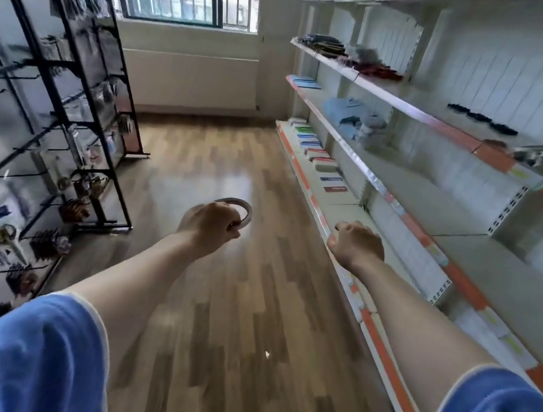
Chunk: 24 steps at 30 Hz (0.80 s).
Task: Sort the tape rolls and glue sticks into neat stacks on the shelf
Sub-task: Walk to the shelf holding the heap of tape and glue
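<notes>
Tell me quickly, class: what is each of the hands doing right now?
Left hand: grips a tape roll, held above the floor.
Right hand: fingers curled, nothing visible in it; whether it hides something cannot be told.
</notes>
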{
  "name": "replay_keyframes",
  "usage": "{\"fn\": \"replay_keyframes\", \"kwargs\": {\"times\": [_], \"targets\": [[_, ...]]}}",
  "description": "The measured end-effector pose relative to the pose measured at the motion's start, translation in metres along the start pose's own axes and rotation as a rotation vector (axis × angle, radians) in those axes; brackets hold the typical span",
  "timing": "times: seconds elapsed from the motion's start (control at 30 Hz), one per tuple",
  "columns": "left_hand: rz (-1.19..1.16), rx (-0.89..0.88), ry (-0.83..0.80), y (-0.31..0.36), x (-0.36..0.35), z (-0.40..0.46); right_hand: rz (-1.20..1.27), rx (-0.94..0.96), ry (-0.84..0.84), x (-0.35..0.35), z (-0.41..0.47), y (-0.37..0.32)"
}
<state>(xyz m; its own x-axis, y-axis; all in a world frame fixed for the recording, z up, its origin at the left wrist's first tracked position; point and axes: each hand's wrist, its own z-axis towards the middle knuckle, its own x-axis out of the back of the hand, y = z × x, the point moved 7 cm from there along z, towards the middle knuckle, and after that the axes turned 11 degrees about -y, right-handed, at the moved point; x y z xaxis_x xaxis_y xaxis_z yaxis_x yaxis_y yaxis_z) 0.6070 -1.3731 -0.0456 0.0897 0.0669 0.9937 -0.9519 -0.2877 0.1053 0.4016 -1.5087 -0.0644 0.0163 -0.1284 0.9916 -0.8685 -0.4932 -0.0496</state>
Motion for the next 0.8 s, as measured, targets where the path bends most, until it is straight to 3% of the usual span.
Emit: {"fn": "replay_keyframes", "kwargs": {"times": [0.47, 0.8], "targets": [[-0.062, -0.12, 0.031, -0.003, 0.0, 0.203, -0.01, -0.094, -0.012, 0.023, 0.185, 0.035], [-0.079, -0.292, 0.01, -0.035, -0.002, 0.423, -0.006, -0.252, -0.022, 0.046, 0.378, 0.048]]}}
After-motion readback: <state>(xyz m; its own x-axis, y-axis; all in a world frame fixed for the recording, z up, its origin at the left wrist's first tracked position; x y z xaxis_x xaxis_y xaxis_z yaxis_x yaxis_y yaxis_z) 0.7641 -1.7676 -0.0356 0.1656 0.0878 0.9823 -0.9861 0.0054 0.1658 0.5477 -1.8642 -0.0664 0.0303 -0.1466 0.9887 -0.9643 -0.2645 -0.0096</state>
